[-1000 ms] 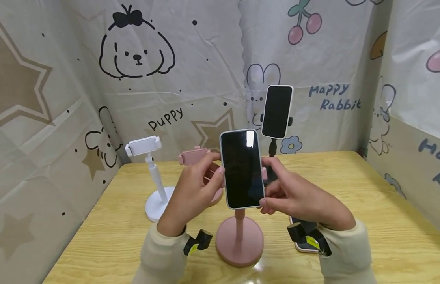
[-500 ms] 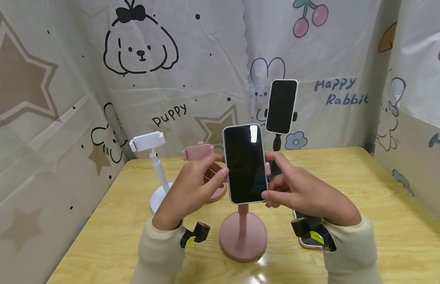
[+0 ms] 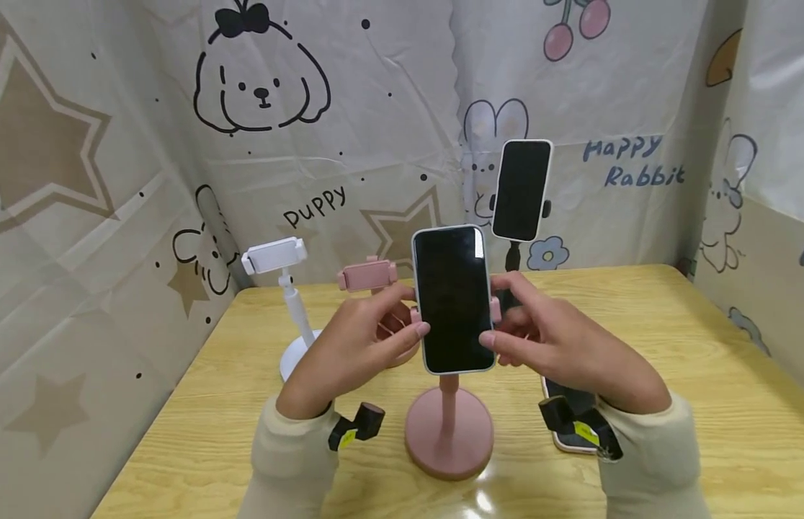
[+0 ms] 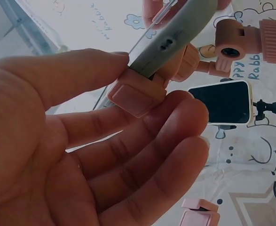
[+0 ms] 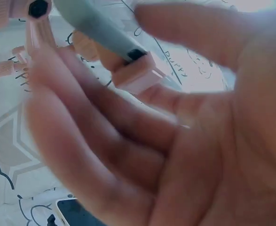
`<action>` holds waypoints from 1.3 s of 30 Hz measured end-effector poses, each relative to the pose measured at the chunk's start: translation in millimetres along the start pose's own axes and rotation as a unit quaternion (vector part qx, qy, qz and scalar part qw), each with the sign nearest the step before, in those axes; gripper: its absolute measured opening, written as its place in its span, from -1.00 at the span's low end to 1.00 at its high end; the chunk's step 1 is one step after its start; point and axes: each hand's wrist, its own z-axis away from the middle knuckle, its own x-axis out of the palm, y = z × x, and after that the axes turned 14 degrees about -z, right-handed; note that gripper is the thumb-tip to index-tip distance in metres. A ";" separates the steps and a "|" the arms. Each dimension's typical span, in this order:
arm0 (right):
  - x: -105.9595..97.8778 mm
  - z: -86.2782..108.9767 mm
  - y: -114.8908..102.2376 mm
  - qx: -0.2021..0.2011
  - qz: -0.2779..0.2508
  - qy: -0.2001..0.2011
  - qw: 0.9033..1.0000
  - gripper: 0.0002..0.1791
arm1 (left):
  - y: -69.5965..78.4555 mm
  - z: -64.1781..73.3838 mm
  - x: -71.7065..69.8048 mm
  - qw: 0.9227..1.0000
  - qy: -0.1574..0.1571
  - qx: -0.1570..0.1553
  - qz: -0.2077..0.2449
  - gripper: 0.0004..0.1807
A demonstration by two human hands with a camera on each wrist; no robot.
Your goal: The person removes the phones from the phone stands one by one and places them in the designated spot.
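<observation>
A smartphone (image 3: 452, 299) in a pale case stands upright, dark screen facing me, in the clamp of a pink phone stand (image 3: 449, 432). My left hand (image 3: 356, 339) pinches its left edge, the thumb near the front and the index finger higher up. In the left wrist view, a pink clamp end (image 4: 137, 94) grips the case's edge beside my thumb (image 4: 86, 70). On the other side, my right hand (image 3: 554, 331) pinches the right edge, thumb low on the screen side. The right wrist view shows another pink clamp end (image 5: 138, 73) against the case, with my fingers curled behind it.
A white phone stand (image 3: 295, 303) and a second pink stand (image 3: 368, 276) stand at the back left. Behind the right hand, a black stand holds a white-cased phone (image 3: 522, 191). Another phone (image 3: 573, 414) lies on the wooden table (image 3: 201, 411) under the right wrist.
My right thumb has slid up from the smartphone's bottom corner. The left thumb has shifted slightly down and onto the front edge. The head view has moved a little.
</observation>
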 end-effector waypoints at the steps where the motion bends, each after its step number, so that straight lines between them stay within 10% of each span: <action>1: 0.8 -0.9 0.0 -0.003 0.014 0.027 1.000 -0.47 | -0.3 -0.2 0.7 1.000 0.000 0.002 -0.002 -0.72; 6: 10.1 -13.1 2.9 -0.033 -0.023 0.149 0.988 -0.64 | -2.2 -1.6 2.0 1.000 0.004 0.002 -0.016 -0.78; 12: 21.6 -24.7 10.1 -0.075 -0.150 0.196 0.966 -0.63 | -3.4 -2.4 2.8 1.000 -0.002 -0.007 -0.013 -0.78; 39: 46.1 -41.2 16.9 -0.080 -0.199 0.171 0.962 -0.46 | -8.9 -2.0 -0.5 0.999 0.010 -0.043 -0.012 -0.79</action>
